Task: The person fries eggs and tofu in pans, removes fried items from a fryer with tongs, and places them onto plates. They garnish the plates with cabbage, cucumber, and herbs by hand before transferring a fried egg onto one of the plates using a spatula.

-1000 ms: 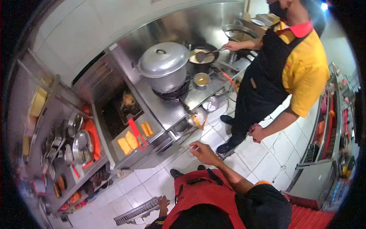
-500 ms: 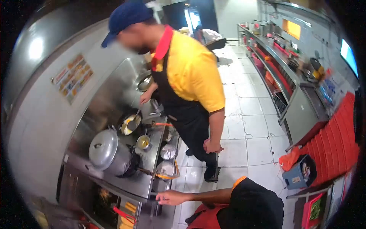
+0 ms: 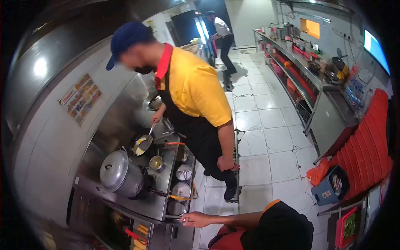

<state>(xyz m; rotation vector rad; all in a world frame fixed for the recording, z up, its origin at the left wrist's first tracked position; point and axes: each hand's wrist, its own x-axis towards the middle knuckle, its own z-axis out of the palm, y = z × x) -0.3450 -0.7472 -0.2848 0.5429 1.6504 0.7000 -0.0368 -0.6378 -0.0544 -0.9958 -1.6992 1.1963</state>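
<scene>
My right hand (image 3: pixel 196 219) reaches in from the lower right, out of a black sleeve with orange trim. Its fingers are curled at the metal counter's corner, and what they grip there is too small to make out. Just above it, metal pots (image 3: pixel 181 190) stand in a side rack. A large lidded pot (image 3: pixel 114 170) and a small pan with yellow contents (image 3: pixel 156 162) are on the stove counter (image 3: pixel 160 200). My left hand is not in view.
A co-worker in a yellow shirt (image 3: pixel 196 83) holds a utensil in a frying pan (image 3: pixel 142 146) with pale and yellow food. Another person (image 3: pixel 225 37) stands by a lit fridge at the back. Red-handled tongs (image 3: pixel 135 236) lie at lower left. A bin (image 3: pixel 331 187) stands at right.
The view has shifted slightly. My right hand is a little further right in the picture, with its fingers more curled. The person at the back now shows clearly by the fridge.
</scene>
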